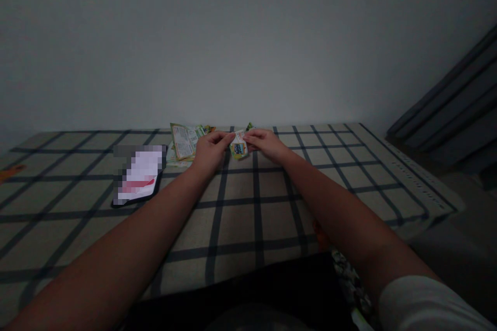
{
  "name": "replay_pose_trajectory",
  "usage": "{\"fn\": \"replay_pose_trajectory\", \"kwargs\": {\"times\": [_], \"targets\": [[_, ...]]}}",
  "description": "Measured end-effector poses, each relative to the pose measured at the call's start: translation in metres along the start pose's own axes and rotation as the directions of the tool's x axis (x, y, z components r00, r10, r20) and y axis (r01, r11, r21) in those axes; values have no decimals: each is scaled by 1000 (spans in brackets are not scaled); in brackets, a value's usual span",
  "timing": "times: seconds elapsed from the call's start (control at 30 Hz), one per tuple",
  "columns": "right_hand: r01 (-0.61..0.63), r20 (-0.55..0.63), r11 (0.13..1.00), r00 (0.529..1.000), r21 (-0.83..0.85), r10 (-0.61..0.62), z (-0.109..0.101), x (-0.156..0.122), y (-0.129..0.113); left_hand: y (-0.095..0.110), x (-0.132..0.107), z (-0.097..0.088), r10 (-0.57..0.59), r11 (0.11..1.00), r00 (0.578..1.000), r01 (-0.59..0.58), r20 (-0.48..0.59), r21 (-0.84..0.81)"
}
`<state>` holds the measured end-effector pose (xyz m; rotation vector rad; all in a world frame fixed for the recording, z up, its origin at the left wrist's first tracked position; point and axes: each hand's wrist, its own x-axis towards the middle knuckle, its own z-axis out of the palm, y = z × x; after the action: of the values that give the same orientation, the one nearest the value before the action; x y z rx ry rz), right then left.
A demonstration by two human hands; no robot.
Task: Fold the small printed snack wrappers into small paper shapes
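Note:
Both of my arms reach forward over a checked cloth point(272, 217). My left hand point(209, 149) and my right hand point(264, 144) each pinch an upper corner of a small colourful sachet point(238, 148) held between them, just above the cloth. Fingers of both hands are closed on it. Just left of my left hand lies a pile of printed sachets and wrappers point(185, 142), partly hidden by that hand.
A dark-edged flat item with a blurred white and red face point(139, 176) lies on the cloth to the left. A plain wall rises behind. Dark slanted boards point(458, 108) lean at the right. An orange bit point(10, 171) sits at the far left.

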<state>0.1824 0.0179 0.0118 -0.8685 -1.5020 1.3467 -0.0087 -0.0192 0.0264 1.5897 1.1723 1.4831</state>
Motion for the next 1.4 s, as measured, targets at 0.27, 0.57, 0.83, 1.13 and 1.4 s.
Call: {"fn": "replay_pose_trajectory", "kwargs": {"times": [0.27, 0.57, 0.83, 1.13, 1.4], "targets": [[79, -30, 984, 996, -162, -85, 2, -4, -6, -6, 2, 2, -81, 996, 996, 83, 48, -43], [97, 78, 957, 994, -275, -78, 0, -6, -5, -12, 0, 4, -60, 998, 987, 59, 148, 7], [68, 58, 984, 997, -163, -59, -1, -3, -2, -6, 0, 1, 5, 1000, 998, -5, 55, 9], [106, 23, 968, 994, -227, -103, -4, -1, 2, -6, 1, 3, 6, 1000, 999, -5, 41, -12], [124, 88, 940, 991, -316, -101, -5, 0, 1, -13, 3, 1, -144, 988, 975, 150, 172, -27]]}}
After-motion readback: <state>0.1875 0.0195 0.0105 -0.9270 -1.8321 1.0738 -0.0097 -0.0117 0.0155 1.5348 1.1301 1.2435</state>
